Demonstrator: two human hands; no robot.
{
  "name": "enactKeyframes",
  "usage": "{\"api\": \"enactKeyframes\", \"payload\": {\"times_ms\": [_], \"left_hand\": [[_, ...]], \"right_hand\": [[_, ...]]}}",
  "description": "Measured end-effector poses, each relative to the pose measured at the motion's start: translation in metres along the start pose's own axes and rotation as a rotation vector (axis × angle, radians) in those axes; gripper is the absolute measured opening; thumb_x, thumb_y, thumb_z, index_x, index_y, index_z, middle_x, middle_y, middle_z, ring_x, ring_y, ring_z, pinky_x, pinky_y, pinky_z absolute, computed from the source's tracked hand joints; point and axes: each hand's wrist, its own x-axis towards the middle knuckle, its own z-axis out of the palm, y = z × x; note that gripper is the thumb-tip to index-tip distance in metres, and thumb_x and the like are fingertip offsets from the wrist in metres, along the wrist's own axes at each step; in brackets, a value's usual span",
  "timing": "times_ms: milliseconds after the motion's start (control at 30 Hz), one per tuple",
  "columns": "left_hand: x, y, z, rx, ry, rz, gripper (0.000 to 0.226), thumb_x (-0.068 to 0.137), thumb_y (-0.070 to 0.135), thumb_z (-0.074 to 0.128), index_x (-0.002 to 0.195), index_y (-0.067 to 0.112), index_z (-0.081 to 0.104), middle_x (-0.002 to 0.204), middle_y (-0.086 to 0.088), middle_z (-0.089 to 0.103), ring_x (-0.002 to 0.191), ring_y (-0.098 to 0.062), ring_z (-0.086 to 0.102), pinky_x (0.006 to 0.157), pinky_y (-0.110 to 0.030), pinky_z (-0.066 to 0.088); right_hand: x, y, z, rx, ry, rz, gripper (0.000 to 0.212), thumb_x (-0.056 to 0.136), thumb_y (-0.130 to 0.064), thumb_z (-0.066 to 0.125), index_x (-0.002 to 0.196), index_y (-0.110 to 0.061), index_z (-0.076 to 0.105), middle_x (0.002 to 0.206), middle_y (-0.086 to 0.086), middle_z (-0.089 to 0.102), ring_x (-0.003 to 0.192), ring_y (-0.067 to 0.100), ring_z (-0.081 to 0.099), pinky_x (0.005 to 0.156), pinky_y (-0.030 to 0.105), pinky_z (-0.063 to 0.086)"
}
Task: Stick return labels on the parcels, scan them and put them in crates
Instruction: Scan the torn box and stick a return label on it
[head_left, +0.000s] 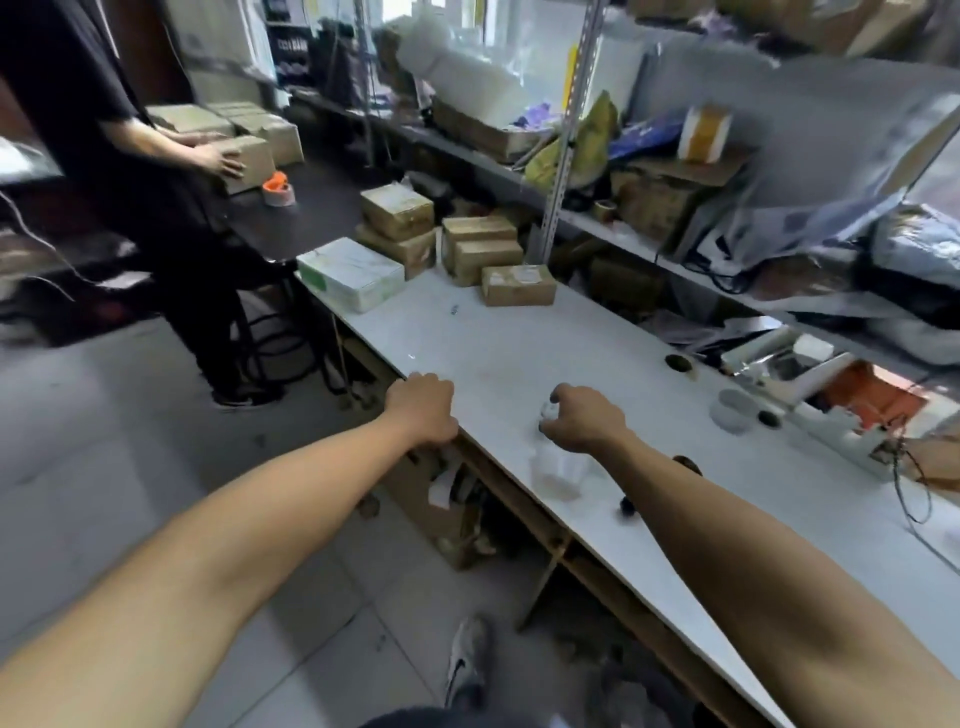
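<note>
Both arms are stretched out over the white table. The left hand sits at the table's near edge, fingers curled under, knuckles up; whether it holds anything, I cannot tell. The right hand hovers over the tabletop just beside it, fingers bent round a small pale object that peeks out at the fingertips. It is too blurred to name.

Well beyond both hands, at the far end of the table, wait the parcels: a white box past the left hand by the table edge, a single brown carton straight ahead of the right hand, a stack of brown cartons just behind that one, and another brown stack further back.

Off to the far side of the right hand stands a roll of clear tape, near the shelving. Far beyond the left hand, a second person in black holds a carton on a dark table, an orange tape dispenser beside it.
</note>
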Motion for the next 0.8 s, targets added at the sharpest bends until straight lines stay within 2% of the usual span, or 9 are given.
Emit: {"api": "enactKeyframes", "payload": {"times_ms": [233,433,533,600,667,733,800], "left_hand": [[0.083,-0.027,-0.009,-0.018,0.026,-0.077,0.046,0.093,0.031,0.052,0.136,0.015,0.054,0.133,-0.008,0.055,0.125,-0.03,0.048,0.097,-0.041,0.043],[0.148,-0.056,-0.02,-0.069,0.013,-0.158,0.044,0.091,0.032,0.053,0.132,0.015,0.057,0.132,-0.005,0.056,0.121,-0.028,0.051,0.087,-0.039,0.044],[0.168,-0.075,-0.023,-0.119,0.007,-0.205,0.03,0.089,0.03,0.054,0.115,0.016,0.058,0.128,-0.005,0.059,0.118,-0.028,0.053,0.081,-0.037,0.044],[0.174,-0.089,-0.023,-0.157,0.004,-0.243,0.018,0.088,0.03,0.054,0.102,0.022,0.046,0.124,-0.005,0.06,0.115,-0.028,0.054,0.079,-0.036,0.044],[0.177,-0.102,-0.021,-0.206,-0.006,-0.286,0.018,0.088,0.031,0.053,0.099,0.023,0.042,0.115,-0.003,0.06,0.107,-0.026,0.055,0.077,-0.035,0.046],[0.179,-0.117,-0.016,-0.261,-0.013,-0.336,0.016,0.087,0.032,0.053,0.098,0.021,0.048,0.112,-0.001,0.061,0.102,-0.023,0.057,0.078,-0.034,0.051],[0.184,-0.13,-0.01,-0.364,-0.002,-0.386,0.028,0.089,0.037,0.054,0.11,0.019,0.061,0.122,0.0,0.063,0.11,-0.023,0.059,0.085,-0.037,0.054]], "right_hand": [[0.105,-0.02,-0.006,0.003,0.008,-0.094,0.049,0.093,-0.039,0.062,0.136,-0.017,0.052,0.132,0.008,0.059,0.117,0.028,0.056,0.089,0.037,0.048],[0.191,-0.039,-0.014,0.014,-0.01,-0.177,0.052,0.093,-0.041,0.061,0.139,-0.017,0.05,0.137,0.007,0.057,0.123,0.027,0.053,0.094,0.04,0.05],[0.225,-0.054,-0.015,0.024,-0.027,-0.219,0.055,0.093,-0.041,0.061,0.141,-0.017,0.049,0.14,0.007,0.055,0.126,0.027,0.052,0.095,0.04,0.049],[0.244,-0.063,-0.012,0.03,-0.037,-0.241,0.055,0.093,-0.039,0.061,0.142,-0.017,0.048,0.14,0.007,0.055,0.126,0.027,0.051,0.094,0.039,0.048],[0.257,-0.073,-0.009,0.043,-0.054,-0.256,0.054,0.094,-0.037,0.061,0.142,-0.016,0.048,0.14,0.007,0.055,0.125,0.027,0.052,0.093,0.039,0.048],[0.27,-0.085,-0.003,0.056,-0.072,-0.275,0.054,0.093,-0.038,0.061,0.142,-0.016,0.049,0.14,0.007,0.056,0.125,0.026,0.053,0.094,0.039,0.048],[0.283,-0.097,0.003,0.075,-0.094,-0.299,0.055,0.093,-0.039,0.062,0.141,-0.017,0.049,0.139,0.007,0.056,0.125,0.026,0.053,0.095,0.039,0.048]]}}
